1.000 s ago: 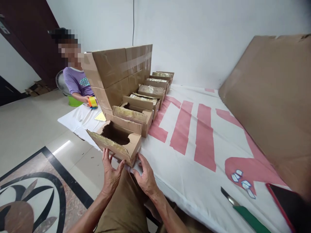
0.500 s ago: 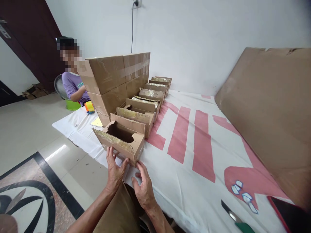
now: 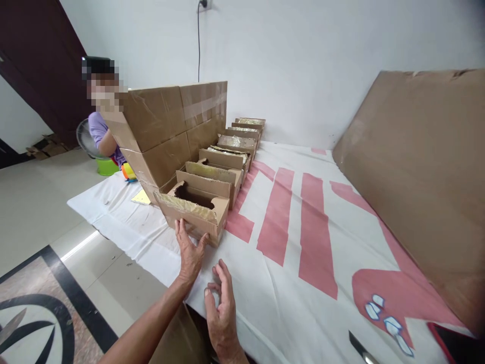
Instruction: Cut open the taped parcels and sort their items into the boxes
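And the right hand (image 3: 222, 308) has come off: half a second ago both hands were on the near face of the small open box (image 3: 195, 210), and now only the left hand (image 3: 191, 253) is on it, fingers spread flat against the cardboard wall, thumb out to the side. The right hangs back near the edge of the surface (image 3: 280, 288), fingers loosely curled, gripping nothing. The box has gone further in from the edge as well; it sits level on the white and red cloth, its far side tight against the next box in the row of small boxes (image 3: 223, 159) that runs back toward the wall, so by the look of it this one is settled in line and needs just one hand. Its top is open, a ragged hole showing a dark inside. To the left of the row stand the big stacked cartons (image 3: 170, 126); behind them a co-worker (image 3: 99, 136) sits by an orange tape roll (image 3: 128, 172). A large cardboard sheet (image 3: 424, 177) leans at the right, and a blade (image 3: 361, 349) lies at the bottom edge
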{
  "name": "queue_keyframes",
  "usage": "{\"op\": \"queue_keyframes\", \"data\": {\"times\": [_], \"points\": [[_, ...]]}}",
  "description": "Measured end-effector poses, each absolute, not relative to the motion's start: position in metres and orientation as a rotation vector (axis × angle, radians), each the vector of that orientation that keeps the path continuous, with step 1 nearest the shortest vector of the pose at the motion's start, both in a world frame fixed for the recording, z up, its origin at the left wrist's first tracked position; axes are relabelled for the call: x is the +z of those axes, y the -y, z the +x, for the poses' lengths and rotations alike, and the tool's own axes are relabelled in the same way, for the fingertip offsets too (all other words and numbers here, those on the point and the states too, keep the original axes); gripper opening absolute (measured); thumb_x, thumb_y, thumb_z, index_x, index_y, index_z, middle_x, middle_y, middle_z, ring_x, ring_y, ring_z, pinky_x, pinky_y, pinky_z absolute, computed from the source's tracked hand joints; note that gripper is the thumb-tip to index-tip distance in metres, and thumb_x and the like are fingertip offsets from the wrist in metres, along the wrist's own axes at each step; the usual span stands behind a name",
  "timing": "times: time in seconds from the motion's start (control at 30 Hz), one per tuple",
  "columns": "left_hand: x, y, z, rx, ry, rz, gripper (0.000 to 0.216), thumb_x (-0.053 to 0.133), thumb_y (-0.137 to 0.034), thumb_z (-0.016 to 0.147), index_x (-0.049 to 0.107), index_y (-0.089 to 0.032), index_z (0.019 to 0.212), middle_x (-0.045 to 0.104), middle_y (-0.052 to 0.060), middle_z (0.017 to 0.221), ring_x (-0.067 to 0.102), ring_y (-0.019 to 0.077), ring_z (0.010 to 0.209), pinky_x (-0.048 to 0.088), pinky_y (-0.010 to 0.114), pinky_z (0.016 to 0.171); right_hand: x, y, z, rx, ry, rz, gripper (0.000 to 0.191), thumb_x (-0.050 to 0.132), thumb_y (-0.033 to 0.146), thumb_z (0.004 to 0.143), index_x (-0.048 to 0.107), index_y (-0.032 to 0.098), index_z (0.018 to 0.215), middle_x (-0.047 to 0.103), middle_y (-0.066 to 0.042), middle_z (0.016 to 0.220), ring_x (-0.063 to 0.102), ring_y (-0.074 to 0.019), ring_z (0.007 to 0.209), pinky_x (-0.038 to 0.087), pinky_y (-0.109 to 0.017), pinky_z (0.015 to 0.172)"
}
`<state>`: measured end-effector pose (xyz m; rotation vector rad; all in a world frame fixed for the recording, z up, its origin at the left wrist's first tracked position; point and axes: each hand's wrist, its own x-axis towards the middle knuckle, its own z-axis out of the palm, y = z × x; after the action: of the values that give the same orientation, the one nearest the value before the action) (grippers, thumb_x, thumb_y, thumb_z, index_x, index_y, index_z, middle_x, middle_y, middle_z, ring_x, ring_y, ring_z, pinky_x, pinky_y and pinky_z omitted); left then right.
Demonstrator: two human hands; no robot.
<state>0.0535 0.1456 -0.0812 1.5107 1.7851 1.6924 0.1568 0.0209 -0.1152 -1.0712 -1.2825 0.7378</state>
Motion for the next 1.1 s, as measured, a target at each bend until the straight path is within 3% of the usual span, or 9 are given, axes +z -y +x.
{"op": "queue_keyframes", "data": {"times": [0.2,0.53,0.67,0.9,1.1], "points": [[-0.084,-0.124,0.035,1.635,-1.763,1.558,0.089,0.072,-0.048,0.088,0.027,-0.025,0.161,0.027,0.021,0.168,0.026,0.0369,0.159,0.041,0.058,0.120,-0.115,-0.021,0.157,0.757,1.250,-1.064,0.052,0.050,0.019,0.100,0.052,0.031,0.151,0.051,-0.013,0.158,0.062,-0.0269,0.131,0.063,-0.036,0.087],[-0.081,-0.105,0.028,1.604,-1.750,1.587,0.078,0.068,-0.035,0.090,0.031,-0.026,0.159,0.029,0.019,0.168,0.029,0.0357,0.158,0.037,0.060,0.121,-0.114,-0.028,0.157,0.686,1.321,-1.082,0.047,0.049,0.016,0.099,0.053,0.024,0.145,0.052,-0.017,0.155,0.064,-0.0243,0.126,0.062,-0.035,0.088],[-0.079,-0.121,0.028,1.613,-1.728,1.668,0.080,0.068,-0.029,0.086,0.033,-0.021,0.157,0.032,0.022,0.165,0.029,0.0364,0.158,0.034,0.060,0.124,-0.116,-0.032,0.158,0.697,1.324,-1.088,0.043,0.050,0.020,0.098,0.055,0.022,0.141,0.055,-0.019,0.151,0.065,-0.0255,0.124,0.062,-0.036,0.085],[-0.082,-0.109,0.013,1.546,-1.818,1.766,0.069,0.062,-0.024,0.086,0.042,-0.016,0.151,0.050,0.021,0.155,0.046,0.0337,0.148,0.044,0.054,0.118,-0.096,-0.036,0.156,0.875,1.196,-1.101,0.043,0.064,0.030,0.083,0.065,0.020,0.125,0.065,-0.018,0.137,0.067,-0.0286,0.116,0.059,-0.043,0.090],[-0.103,-0.072,0.018,1.321,-1.793,1.873,0.043,0.058,-0.021,0.086,0.062,-0.019,0.130,0.073,0.014,0.123,0.070,0.0281,0.115,0.057,0.047,0.101,-0.078,-0.033,0.152,0.940,1.035,-1.214,0.041,0.051,0.030,0.088,0.060,0.020,0.126,0.072,-0.012,0.111,0.070,-0.0238,0.099,0.060,-0.036,0.077]]}}
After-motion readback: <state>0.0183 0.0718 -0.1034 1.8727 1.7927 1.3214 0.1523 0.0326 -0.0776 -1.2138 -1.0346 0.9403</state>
